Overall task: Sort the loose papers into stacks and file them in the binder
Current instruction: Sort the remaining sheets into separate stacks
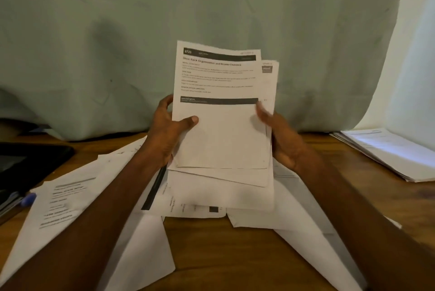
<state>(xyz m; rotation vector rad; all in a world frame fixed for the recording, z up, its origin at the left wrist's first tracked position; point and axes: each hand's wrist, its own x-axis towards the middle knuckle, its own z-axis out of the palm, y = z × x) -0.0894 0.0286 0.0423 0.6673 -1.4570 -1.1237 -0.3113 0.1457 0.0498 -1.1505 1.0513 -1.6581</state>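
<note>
Paper sorting, two hands busy

A sheaf of papers (221, 130) is being held upright: left hand (168, 133) thumb clamped on front, right hand (282, 140) fingers gripping its edge; two sheets are being shown on top.

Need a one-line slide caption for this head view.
Both hands, left hand and right hand, hold a sheaf of printed papers upright above loose sheets scattered on a wooden table.
</note>
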